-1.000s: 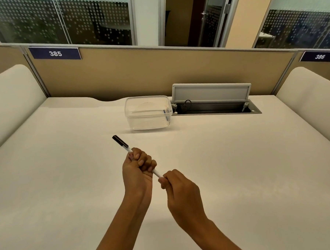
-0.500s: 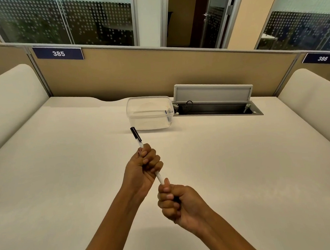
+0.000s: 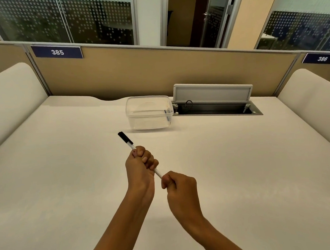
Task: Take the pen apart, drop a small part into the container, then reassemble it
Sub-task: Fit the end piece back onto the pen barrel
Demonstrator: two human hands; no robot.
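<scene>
A white pen (image 3: 130,145) with a black cap at its far end is held slanted above the desk. My left hand (image 3: 140,166) is fisted around the middle of its barrel. My right hand (image 3: 180,187) grips the near end, which is hidden inside the fingers. A short stretch of white barrel shows between the two hands. A clear plastic container (image 3: 149,112) stands farther back on the desk, apart from the pen, with a small dark part against its right inner wall.
An open cable hatch (image 3: 214,105) with a raised grey flap is set into the desk right of the container. A tan partition (image 3: 157,71) closes the back. Cushioned white dividers (image 3: 11,98) flank both sides of the white desk (image 3: 68,187).
The pen's capped end has swung left and lower than half a second ago. My right hand has turned knuckles up and moved slightly up and right. Both hands kept their grip.
</scene>
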